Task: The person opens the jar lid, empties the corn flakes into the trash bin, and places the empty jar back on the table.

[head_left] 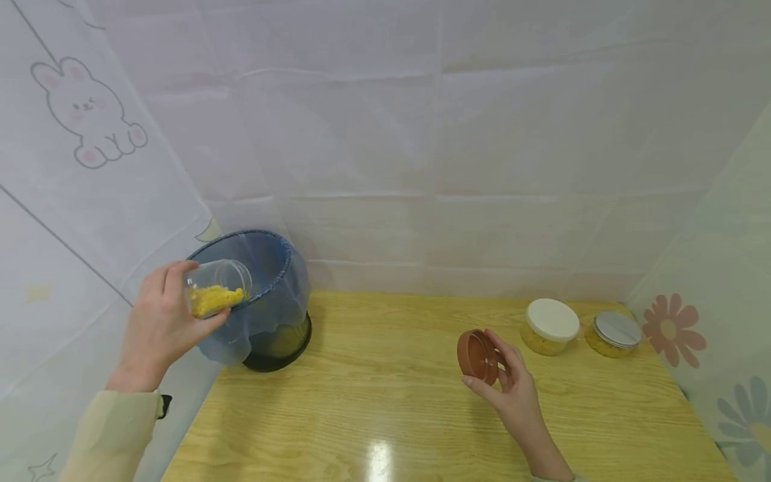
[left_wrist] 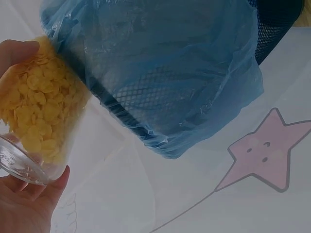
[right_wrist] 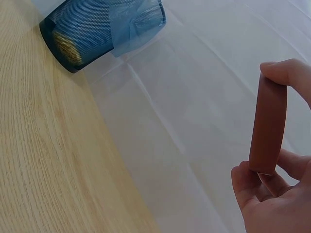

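My left hand (head_left: 162,318) grips a clear plastic jar (head_left: 225,271), tipped on its side with its mouth toward the right. Yellow flakes (left_wrist: 41,107) that look like cornflakes lie along the jar's lower side. The jar overlaps the rim of a mesh waste bin (head_left: 277,365) lined with a blue plastic bag (head_left: 289,294). My right hand (head_left: 512,391) holds a reddish-brown round lid (head_left: 478,358) on edge above the table, thumb and fingers at its rim. In the right wrist view, the lid (right_wrist: 269,124) shows edge-on, and some yellow shows at the bottom of the bin (right_wrist: 92,34).
On the right of the wooden table (head_left: 373,388) stand a jar with a white lid (head_left: 551,320) and a jar with a silver lid (head_left: 617,328), both with yellow contents. A pale wall covering (head_left: 421,147) rises behind, and printed sheets flank both sides.
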`<state>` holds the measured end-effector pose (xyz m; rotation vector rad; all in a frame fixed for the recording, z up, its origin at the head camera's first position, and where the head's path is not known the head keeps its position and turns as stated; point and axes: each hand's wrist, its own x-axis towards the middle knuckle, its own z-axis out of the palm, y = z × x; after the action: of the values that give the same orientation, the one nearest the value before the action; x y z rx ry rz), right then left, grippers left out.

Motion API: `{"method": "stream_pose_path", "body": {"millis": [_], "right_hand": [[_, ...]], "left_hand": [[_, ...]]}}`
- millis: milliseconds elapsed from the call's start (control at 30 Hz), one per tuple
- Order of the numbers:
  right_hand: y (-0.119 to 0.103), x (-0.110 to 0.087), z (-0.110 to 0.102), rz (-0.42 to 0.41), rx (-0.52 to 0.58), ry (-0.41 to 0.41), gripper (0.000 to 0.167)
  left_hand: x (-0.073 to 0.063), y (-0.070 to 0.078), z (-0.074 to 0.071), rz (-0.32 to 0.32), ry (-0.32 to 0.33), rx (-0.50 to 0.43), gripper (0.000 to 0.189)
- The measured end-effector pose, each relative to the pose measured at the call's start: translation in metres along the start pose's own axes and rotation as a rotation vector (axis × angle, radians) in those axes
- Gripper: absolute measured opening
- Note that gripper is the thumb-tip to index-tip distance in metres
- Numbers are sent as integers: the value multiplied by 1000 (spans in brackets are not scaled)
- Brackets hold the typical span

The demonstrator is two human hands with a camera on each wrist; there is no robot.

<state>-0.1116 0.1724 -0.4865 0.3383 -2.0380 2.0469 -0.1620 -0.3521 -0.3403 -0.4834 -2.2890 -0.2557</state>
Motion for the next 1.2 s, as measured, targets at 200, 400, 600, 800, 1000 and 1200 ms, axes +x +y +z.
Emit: {"method": "stream_pose_path", "body": {"millis": [200, 400, 600, 800, 1000, 1200], "right_hand": [[1, 1, -1, 5, -4, 0, 83], [1, 1, -2, 7, 0, -4, 83], [1, 2, -2, 8, -3, -4, 83], [2, 1, -2, 3, -5, -3, 82], [3, 0, -2, 4, 1, 2, 82], [4, 0, -2, 9, -3, 10, 82]], "left_hand": [[1, 0, 3, -19, 28, -11, 91], [0, 2, 7, -45, 45, -10, 93], [0, 5, 9, -57, 54, -16, 95], [0, 7, 11, -71, 44, -31, 98], [1, 8, 13, -80, 41, -54, 100], [3, 9, 15, -66, 63, -56, 101]]}}
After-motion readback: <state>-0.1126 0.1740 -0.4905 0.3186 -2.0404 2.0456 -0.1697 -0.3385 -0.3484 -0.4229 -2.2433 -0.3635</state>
